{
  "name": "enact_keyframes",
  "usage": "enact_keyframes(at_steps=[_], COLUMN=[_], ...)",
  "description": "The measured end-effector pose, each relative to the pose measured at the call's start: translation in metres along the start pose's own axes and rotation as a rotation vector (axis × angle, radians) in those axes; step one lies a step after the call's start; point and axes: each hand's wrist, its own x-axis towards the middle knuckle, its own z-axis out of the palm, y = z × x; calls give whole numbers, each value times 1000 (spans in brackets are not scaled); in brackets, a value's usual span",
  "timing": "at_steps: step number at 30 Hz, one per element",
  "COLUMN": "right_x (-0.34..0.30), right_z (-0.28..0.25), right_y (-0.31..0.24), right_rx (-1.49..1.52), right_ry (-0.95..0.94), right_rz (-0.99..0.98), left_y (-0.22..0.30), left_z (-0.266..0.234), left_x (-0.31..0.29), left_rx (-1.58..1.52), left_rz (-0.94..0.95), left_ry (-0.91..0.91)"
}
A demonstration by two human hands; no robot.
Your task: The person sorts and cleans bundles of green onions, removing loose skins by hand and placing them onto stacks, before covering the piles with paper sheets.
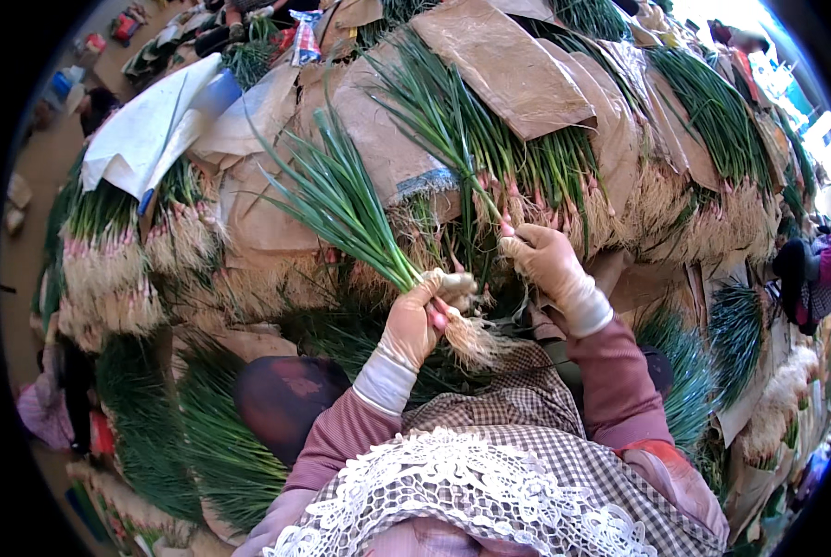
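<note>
In front of my lap, my left hand [410, 327] in a pale glove is closed round a small bunch of spring onions [346, 204]. Their green leaves point up and to the left; pink bulbs and pale stringy roots stick out below the fist. To the right, my gloved right hand [553, 265] pinches a single spring onion [491, 206] near its pink bulb. Its stem runs up beside a loose heap of spring onions [564, 176] that lies with its roots toward me. My right fingertips partly cover the bulb.
Brown paper sheets [503, 70] cover much of the long heap. A white sheet [146, 116] lies over more bundles at the left. Green leaves [220, 427] spread on both sides of my knees. Another person [810, 269] is at the far right edge.
</note>
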Motion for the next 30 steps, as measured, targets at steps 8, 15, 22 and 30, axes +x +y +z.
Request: enact_keyframes(at_steps=[8, 15, 22, 30], right_x=[-12, -3, 4, 92], right_z=[12, 78, 70, -19], right_y=[6, -10, 37, 25], right_rx=[13, 1144, -690, -564], right_ry=[-499, -244, -610, 227], right_rz=[-140, 115, -124, 43], left_y=[-22, -22, -9, -27], left_z=[-3, 10, 11, -7], left_x=[4, -11, -13, 8], left_rx=[-68, -203, -132, -189], left_rz=[-106, -51, -3, -194], left_ry=[75, -203, -88, -50])
